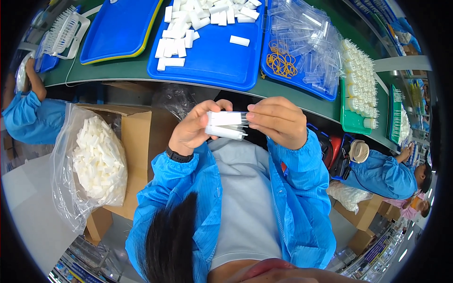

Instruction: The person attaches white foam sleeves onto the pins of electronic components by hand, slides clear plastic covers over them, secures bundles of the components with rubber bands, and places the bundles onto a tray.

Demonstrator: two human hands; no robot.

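With left hand (189,126), grasping two white blocks (222,118); with right hand (279,121), pinching clear plastic (244,120) at their right ends, before a grey shirt (243,188), near a blue tray (214,63) of loose white blocks (239,41) and, beside it, clear sleeves (325,52).

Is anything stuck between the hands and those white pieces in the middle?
Nothing visible is in the way: the left hand holds the white pieces directly, and the right hand holds the clear plastic at their right end.
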